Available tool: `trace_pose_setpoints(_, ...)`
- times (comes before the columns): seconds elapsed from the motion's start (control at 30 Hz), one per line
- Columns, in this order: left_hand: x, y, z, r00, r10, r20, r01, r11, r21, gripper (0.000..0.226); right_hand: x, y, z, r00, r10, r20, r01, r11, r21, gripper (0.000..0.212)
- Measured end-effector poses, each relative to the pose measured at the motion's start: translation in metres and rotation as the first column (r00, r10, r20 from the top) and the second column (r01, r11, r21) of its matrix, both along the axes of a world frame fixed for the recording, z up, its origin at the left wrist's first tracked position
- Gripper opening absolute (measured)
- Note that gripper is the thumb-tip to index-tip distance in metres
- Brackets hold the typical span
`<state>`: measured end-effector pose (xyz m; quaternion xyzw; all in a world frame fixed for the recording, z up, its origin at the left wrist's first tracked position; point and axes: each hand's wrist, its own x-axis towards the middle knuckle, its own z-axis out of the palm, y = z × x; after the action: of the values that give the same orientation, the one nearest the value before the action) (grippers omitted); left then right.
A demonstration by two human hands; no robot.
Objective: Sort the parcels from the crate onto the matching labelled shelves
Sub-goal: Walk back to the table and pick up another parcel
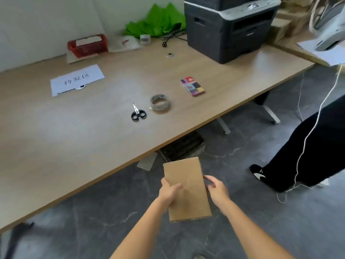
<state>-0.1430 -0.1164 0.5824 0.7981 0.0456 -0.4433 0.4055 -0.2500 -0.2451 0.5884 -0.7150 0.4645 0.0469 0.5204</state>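
Note:
A plain brown cardboard parcel (186,187) is held flat over the grey floor, just in front of the wooden table's front edge (104,176). My left hand (169,191) grips its left side with the thumb lying on top. My right hand (217,191) clasps its right side. A white paper label with handwritten characters (76,79) lies on the table at the back left. A red plastic crate (87,45) stands against the wall behind that label.
Black-handled scissors (138,113), a tape roll (160,104) and a small colourful box (192,86) lie mid-table. A dark printer (229,28) stands at the back right beside green paper (158,21). Another person's black trouser leg and shoe (298,156) stand on the right, with a white cord hanging down.

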Motion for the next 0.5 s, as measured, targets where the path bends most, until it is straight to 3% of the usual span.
trace_pose_setpoints(0.17,-0.042,-0.002,0.066,0.992,-0.128,0.02,0.129,0.989,-0.065,0.088,-0.073,0.008,0.064,0.981,-0.125,0.147,0.111,0.989,0.094,0.044)
trace_pose_setpoints(0.37,-0.115,0.0,0.129,0.959,-0.275,0.071,0.281,0.954,-0.101,0.107,-0.173,0.033,0.115,0.941,-0.322,0.105,0.281,0.916,0.287,0.092)
trace_pose_setpoints(0.5,-0.184,-0.016,0.167,0.872,-0.463,0.156,0.473,0.88,-0.035,0.12,-0.249,0.057,0.149,0.865,-0.475,0.161,0.413,0.857,0.309,0.079)
